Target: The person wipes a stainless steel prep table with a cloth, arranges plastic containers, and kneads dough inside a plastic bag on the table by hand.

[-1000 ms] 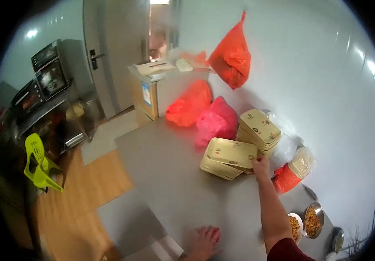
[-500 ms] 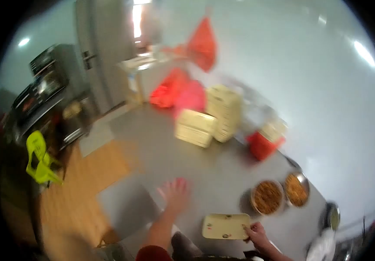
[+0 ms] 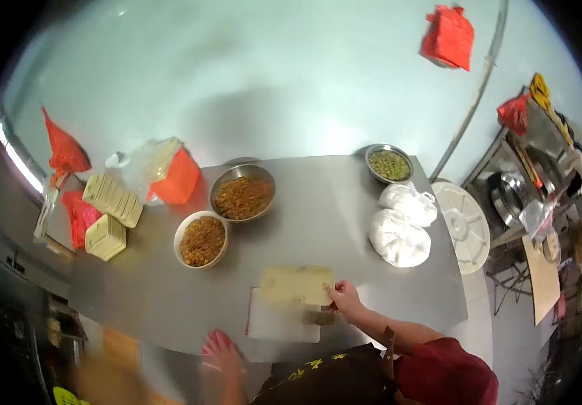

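My right hand [image 3: 346, 300] pinches the right end of a pale yellow rectangular tray [image 3: 295, 285], which has small printed marks and is slightly blurred. Partly under the tray is a white sheet or board [image 3: 281, 322] with a red left edge. At the near edge of the grey table [image 3: 331, 223] is my left hand [image 3: 223, 354], fingers apart and pointing forward. Its fingers look pink; blur hides whether a cloth or covering is there. Beyond the tray stand a white bowl [image 3: 201, 240] and a metal bowl [image 3: 243, 194], both filled with brown crumbly food.
Stacked pale yellow trays [image 3: 112, 200] and a red container [image 3: 177, 177] stand at the left. On the right are white plastic bags [image 3: 401, 236] and a metal bowl of green pieces [image 3: 389, 164]. A white round lid [image 3: 463, 226] and a cluttered shelf [image 3: 507, 196] lie beyond the table's right end.
The view has swung to the right, bringing the table's right end into sight. My right hand still holds the tray, now over the white sheet. My left hand now appears at the table's near edge.
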### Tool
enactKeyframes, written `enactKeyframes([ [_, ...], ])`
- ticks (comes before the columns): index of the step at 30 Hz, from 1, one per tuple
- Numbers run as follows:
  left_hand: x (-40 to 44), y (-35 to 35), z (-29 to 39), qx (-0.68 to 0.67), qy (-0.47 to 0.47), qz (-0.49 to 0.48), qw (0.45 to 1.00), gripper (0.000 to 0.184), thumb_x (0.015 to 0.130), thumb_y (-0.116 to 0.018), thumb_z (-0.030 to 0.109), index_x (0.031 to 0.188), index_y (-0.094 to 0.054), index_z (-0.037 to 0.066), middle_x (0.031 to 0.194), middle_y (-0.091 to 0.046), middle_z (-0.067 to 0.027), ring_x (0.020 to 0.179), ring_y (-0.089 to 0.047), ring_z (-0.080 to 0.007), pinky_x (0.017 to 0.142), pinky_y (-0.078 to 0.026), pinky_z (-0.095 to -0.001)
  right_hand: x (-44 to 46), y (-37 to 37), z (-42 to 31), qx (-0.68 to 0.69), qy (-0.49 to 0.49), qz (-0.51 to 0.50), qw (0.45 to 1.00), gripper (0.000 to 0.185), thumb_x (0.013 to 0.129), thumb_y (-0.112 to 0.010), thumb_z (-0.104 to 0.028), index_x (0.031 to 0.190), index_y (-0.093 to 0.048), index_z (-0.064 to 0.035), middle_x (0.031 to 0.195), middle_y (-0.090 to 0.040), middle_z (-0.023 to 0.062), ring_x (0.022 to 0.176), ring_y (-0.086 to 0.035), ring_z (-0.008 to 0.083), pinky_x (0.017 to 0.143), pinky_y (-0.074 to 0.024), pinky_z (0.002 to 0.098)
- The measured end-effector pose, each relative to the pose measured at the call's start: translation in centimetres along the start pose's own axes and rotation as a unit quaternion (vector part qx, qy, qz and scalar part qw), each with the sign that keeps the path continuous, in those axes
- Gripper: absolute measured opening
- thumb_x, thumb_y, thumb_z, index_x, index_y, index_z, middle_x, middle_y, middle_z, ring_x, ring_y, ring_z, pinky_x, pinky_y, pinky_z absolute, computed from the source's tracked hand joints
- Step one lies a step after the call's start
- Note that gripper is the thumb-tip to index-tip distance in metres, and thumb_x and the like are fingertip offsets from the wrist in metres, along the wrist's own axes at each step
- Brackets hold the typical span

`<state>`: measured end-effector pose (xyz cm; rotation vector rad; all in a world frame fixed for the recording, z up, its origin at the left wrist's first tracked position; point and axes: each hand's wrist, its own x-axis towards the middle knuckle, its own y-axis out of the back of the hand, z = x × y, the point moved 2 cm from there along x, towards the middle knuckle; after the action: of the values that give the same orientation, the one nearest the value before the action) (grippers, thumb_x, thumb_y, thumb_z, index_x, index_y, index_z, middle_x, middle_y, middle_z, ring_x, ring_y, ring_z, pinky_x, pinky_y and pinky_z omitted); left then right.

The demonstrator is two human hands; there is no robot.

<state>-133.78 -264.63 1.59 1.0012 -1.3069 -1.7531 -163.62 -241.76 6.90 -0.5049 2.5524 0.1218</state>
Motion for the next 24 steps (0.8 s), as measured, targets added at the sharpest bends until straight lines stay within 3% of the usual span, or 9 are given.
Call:
enactKeyframes([
  [3, -0.4, 1.4, 1.5, 0.032, 0.006, 0.011, 0.999, 0.051, 0.093, -0.038, 0.024, 0.142, -0.029, 0.017, 0.15, -0.02, -0.0082, 0.139, -0.013, -0.0304, 0.104, -0.004, -0.0633, 6.6, 1.6, 4.7, -0.065, 0.075, 0.022, 0.995, 0.028, 0.081, -0.061, -0.015, 0.096, -0.043, -0.0006, 0.078, -0.056, 0.0106, 0.054, -0.056, 0.0173, 0.044, -0.0477, 0.0296],
  [9, 4.0, -0.9, -1.9, 0.041, -0.089, 0.143, 0.985, 0.041, 0.091, -0.04, 0.023, 0.131, -0.045, 0.013, 0.139, -0.04, -0.0075, 0.129, -0.032, -0.0305, 0.105, -0.02, -0.0486, 4.1, -1.0, -0.2, -0.085, 0.074, 0.108, 0.988, 0.029, 0.086, -0.061, -0.022, 0.095, -0.043, -0.0004, 0.074, -0.056, 0.0103, 0.056, -0.057, 0.0175, 0.044, -0.0492, 0.0306],
  [13, 8.8, 0.4, -3.7, 0.057, -0.086, 0.147, 0.984, 0.043, 0.09, -0.043, 0.021, 0.132, -0.044, 0.014, 0.137, -0.041, -0.0071, 0.129, -0.032, -0.0305, 0.104, -0.02, -0.049, 9.1, -4.1, 3.8, 0.015, 0.049, 0.064, 0.997, 0.027, 0.088, -0.06, -0.024, 0.093, -0.047, -0.0005, 0.077, -0.056, 0.0099, 0.066, -0.06, 0.0183, 0.05, -0.0514, 0.0329],
  [14, 10.4, 0.7, -4.7, 0.088, -0.065, 0.124, 0.986, 0.045, 0.09, -0.044, 0.021, 0.134, -0.041, 0.016, 0.139, -0.039, -0.0073, 0.131, -0.03, -0.0308, 0.105, -0.02, -0.0489, 11.8, -5.1, 6.4, -0.069, 0.122, 0.073, 0.987, 0.029, 0.088, -0.059, -0.026, 0.097, -0.048, -0.0004, 0.078, -0.057, 0.0101, 0.07, -0.061, 0.0185, 0.051, -0.0519, 0.0338],
  [16, 13.1, 1.2, -3.9, 0.113, -0.069, 0.093, 0.987, 0.048, 0.09, -0.046, 0.021, 0.137, -0.038, 0.017, 0.141, -0.037, -0.0074, 0.133, -0.028, -0.0311, 0.106, -0.02, -0.0488, 8.7, -5.7, 2.2, 0.039, 0.05, -0.047, 0.997, 0.036, 0.09, -0.055, -0.028, 0.11, -0.049, 0.0019, 0.087, -0.059, 0.0155, 0.083, -0.06, 0.0197, 0.068, -0.0508, 0.035],
  [17, 13.0, 3.3, -3.1, 0.099, -0.01, 0.087, 0.991, 0.051, 0.09, -0.049, 0.025, 0.138, -0.036, 0.018, 0.143, -0.035, -0.0081, 0.134, -0.026, -0.0312, 0.106, -0.022, -0.0493, 6.7, -5.7, -0.1, -0.112, 0.083, -0.012, 0.99, 0.039, 0.09, -0.055, -0.03, 0.113, -0.05, 0.0016, 0.092, -0.06, 0.0151, 0.089, -0.06, 0.0222, 0.077, -0.0491, 0.0377],
  [19, 13.0, 5.1, -2.9, 0.087, 0.042, 0.07, 0.993, 0.054, 0.09, -0.051, 0.029, 0.14, -0.034, 0.018, 0.144, -0.033, -0.0087, 0.135, -0.024, -0.0313, 0.106, -0.024, -0.0498, 7.4, -5.5, 0.2, -0.134, 0.086, -0.114, 0.981, 0.047, 0.088, -0.057, -0.036, 0.117, -0.049, 0.0009, 0.098, -0.06, 0.0171, 0.096, -0.059, 0.028, 0.082, -0.0473, 0.0393],
  [21, 14.0, 5.5, -4.0, 0.031, 0.165, 0.075, 0.983, 0.057, 0.088, -0.055, 0.033, 0.139, -0.034, 0.019, 0.145, -0.031, -0.0094, 0.134, -0.025, -0.0321, 0.104, -0.03, -0.0492, 7.3, -4.9, 1.0, -0.341, 0.183, -0.121, 0.914, 0.05, 0.087, -0.059, -0.039, 0.119, -0.049, -0.0021, 0.106, -0.059, 0.0183, 0.098, -0.059, 0.0317, 0.083, -0.0469, 0.0401],
  [24, 16.9, 2.5, -9.4, -0.029, 0.087, 0.211, 0.973, 0.058, 0.088, -0.057, 0.032, 0.139, -0.035, 0.016, 0.144, -0.031, -0.0121, 0.132, -0.028, -0.0343, 0.103, -0.032, -0.0477, 6.0, 0.8, 0.4, -0.518, 0.351, 0.084, 0.775, 0.049, 0.082, -0.059, -0.04, 0.119, -0.052, -0.0084, 0.123, -0.051, 0.0149, 0.118, -0.045, 0.0318, 0.098, -0.0332, 0.0464],
])
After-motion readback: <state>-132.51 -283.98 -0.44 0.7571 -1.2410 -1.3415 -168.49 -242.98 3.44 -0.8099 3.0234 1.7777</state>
